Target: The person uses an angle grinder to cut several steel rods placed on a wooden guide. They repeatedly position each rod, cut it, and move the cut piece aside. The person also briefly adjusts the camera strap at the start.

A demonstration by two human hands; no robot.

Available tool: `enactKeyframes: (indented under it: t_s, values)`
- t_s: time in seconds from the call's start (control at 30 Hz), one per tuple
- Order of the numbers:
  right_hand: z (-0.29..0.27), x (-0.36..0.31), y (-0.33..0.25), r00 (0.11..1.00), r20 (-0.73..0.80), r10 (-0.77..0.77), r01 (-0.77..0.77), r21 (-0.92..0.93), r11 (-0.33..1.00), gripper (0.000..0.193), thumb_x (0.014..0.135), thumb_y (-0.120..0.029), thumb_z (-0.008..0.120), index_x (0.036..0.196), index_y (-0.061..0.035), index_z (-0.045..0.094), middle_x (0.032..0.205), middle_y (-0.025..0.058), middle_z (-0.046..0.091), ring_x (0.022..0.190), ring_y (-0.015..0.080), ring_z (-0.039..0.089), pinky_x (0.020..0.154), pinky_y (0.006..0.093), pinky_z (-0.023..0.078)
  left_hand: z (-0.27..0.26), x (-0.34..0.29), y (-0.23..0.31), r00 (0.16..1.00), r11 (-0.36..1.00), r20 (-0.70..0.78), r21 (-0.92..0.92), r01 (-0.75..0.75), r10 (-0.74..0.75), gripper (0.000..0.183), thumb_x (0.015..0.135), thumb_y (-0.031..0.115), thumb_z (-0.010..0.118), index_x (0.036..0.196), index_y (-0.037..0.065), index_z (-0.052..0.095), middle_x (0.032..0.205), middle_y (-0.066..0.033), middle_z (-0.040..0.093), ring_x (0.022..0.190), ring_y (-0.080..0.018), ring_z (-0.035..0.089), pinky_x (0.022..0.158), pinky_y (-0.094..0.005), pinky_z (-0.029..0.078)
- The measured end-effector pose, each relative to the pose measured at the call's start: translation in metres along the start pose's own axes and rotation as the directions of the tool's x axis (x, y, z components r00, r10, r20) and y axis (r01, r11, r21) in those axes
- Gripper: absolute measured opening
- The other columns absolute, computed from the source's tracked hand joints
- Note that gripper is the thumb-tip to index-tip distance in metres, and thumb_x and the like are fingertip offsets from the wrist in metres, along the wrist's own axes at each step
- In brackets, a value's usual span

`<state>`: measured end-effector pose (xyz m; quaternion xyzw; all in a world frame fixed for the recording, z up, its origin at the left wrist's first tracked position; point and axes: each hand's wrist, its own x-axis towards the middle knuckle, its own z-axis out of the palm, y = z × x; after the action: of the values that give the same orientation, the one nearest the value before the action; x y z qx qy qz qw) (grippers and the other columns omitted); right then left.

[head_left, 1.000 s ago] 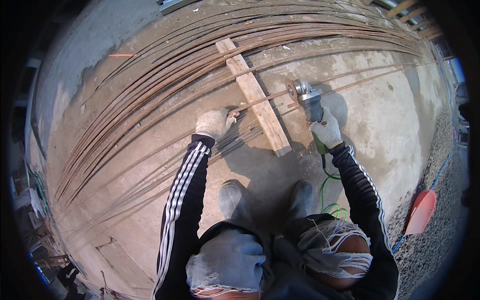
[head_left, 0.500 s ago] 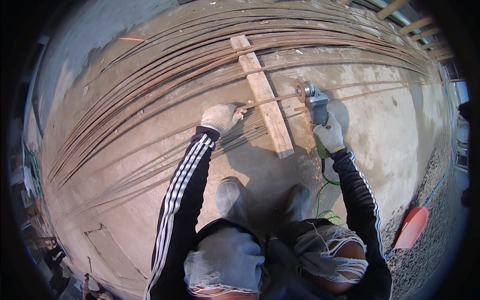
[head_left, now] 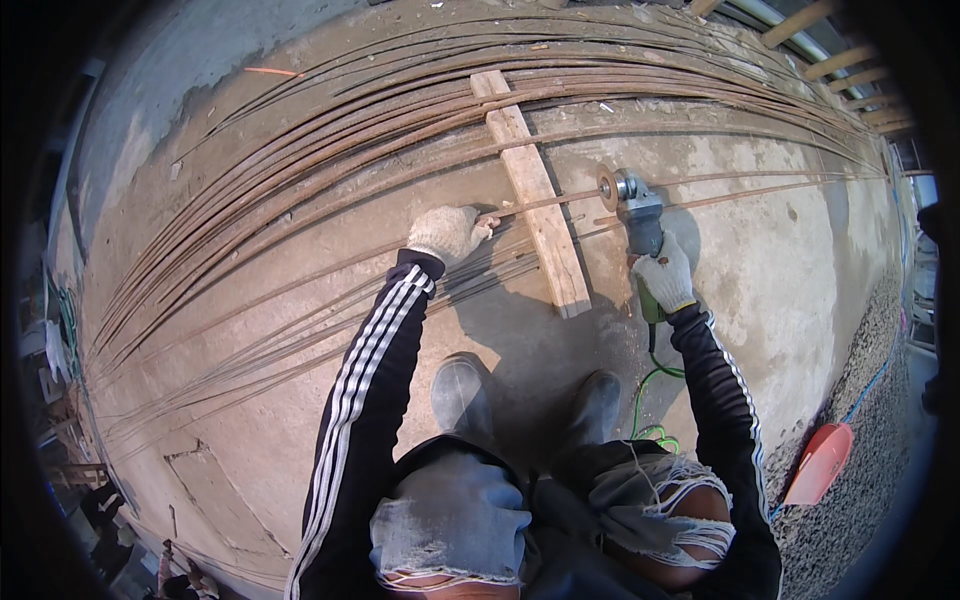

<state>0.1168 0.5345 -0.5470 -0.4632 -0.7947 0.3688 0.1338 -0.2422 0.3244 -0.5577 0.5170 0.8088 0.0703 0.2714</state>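
Note:
My gloved left hand (head_left: 447,235) is closed around a thin rusty rebar (head_left: 555,201), left of a wooden plank (head_left: 543,215). The rebar passes over the plank. In my gloved right hand (head_left: 664,274) is an angle grinder (head_left: 641,216), gripped by its body. Its round disc (head_left: 606,187) stands at the rebar just right of the plank; whether it touches, I cannot tell. A few faint sparks show below the grinder. Several thinner rods (head_left: 470,280) lie on the concrete below my left hand.
A long bundle of rusty rebar (head_left: 350,150) crosses the floor beyond my hands, partly over the plank. A green cord (head_left: 640,397) trails from the grinder toward my boots (head_left: 462,393). At the right, a red dustpan-like scoop (head_left: 820,464) lies beside dark gravel (head_left: 838,530).
The spray of sparks below the grinder has thinned to a few. The view has shifted slightly; both hands keep their grips on the rebar and the grinder.

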Motion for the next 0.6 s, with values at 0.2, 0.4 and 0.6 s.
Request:
enactKeyframes:
  t_s: [0.2, 0.4, 0.6]
  values:
    - [0.000, 0.010, 0.002, 1.000, 0.014, -0.009, 0.009, 0.017, 1.000, 0.040, 0.080, -0.028, 0.080, 0.102, -0.0022, 0.059, 0.079, 0.0133, 0.067, 0.072, 0.0265, 0.066, 0.069, 0.0392, 0.053, -0.002, -0.004, 0.004, 1.000, 0.999, -0.025, 0.044, 0.014, -0.013, 0.052, 0.105, 0.052, 0.055, 0.118, 0.007, 0.076, 0.107, -0.0232, 0.078, 0.106, -0.0413, 0.073, 0.093, -0.0531, 0.057]
    - [-0.001, 0.009, -0.003, 1.000, 0.030, 0.008, -0.009, 0.042, 0.999, 0.037, 0.080, -0.024, 0.080, 0.103, -0.0025, 0.060, 0.079, 0.0112, 0.066, 0.071, 0.0236, 0.066, 0.068, 0.0379, 0.053, 0.003, -0.006, 0.004, 0.997, 0.997, -0.082, 0.072, 0.001, 0.005, 0.051, 0.106, 0.051, 0.054, 0.118, 0.006, 0.073, 0.105, -0.0227, 0.077, 0.102, -0.0418, 0.074, 0.089, -0.0541, 0.057]
    - [-0.013, -0.003, -0.021, 0.999, 0.046, 0.026, -0.025, -0.019, 0.999, 0.039, 0.080, -0.025, 0.081, 0.105, -0.0017, 0.061, 0.081, 0.0119, 0.068, 0.073, 0.0233, 0.067, 0.069, 0.0370, 0.053, 0.010, -0.006, 0.001, 0.986, 0.995, -0.162, 0.101, -0.023, 0.040, 0.047, 0.106, 0.050, 0.054, 0.114, 0.007, 0.072, 0.101, -0.0220, 0.077, 0.098, -0.0413, 0.074, 0.085, -0.0542, 0.058]
